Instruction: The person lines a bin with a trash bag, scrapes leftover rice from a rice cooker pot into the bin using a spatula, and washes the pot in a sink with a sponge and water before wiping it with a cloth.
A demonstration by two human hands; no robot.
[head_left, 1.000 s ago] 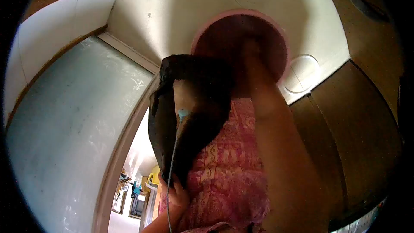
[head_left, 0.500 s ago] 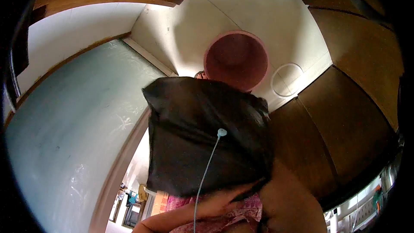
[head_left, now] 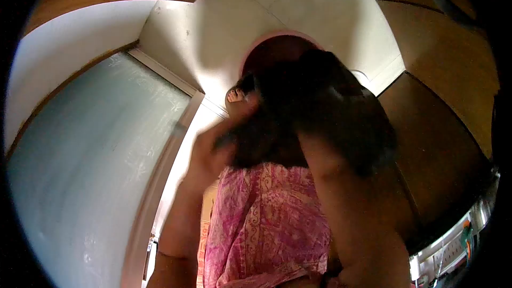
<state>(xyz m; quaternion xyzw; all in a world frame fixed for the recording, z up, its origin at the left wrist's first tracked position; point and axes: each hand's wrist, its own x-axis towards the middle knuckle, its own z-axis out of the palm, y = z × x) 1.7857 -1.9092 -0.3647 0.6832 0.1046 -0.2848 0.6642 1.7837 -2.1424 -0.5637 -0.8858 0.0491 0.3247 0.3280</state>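
Observation:
A large black cloth (head_left: 325,101), bunched and blurred, hangs in front of me and covers much of the pink tub (head_left: 274,50) on the floor behind it. My left hand (head_left: 216,144) grips the cloth's left side, thumb raised and fingers curled, smeared by motion. From the lower right my right forearm reaches into the dark folds. My right hand (head_left: 312,144) is nearly all lost in the black cloth, so its fingers do not show. Pink patterned clothing (head_left: 272,224) lies below the cloth.
A frosted, pale blue panel (head_left: 96,165) in a frame stands on the left. Brown wooden panels (head_left: 421,149) line the right side. Toes (head_left: 234,95) show beside the tub on the pale tiled floor (head_left: 234,16). A white ring (head_left: 360,74) is partly hidden behind the cloth.
The black cloth, spread out broadly before, is now bunched and has moved up and to the right, over the tub. Both forearms now reach forward. The pale cord with its round end is out of sight.

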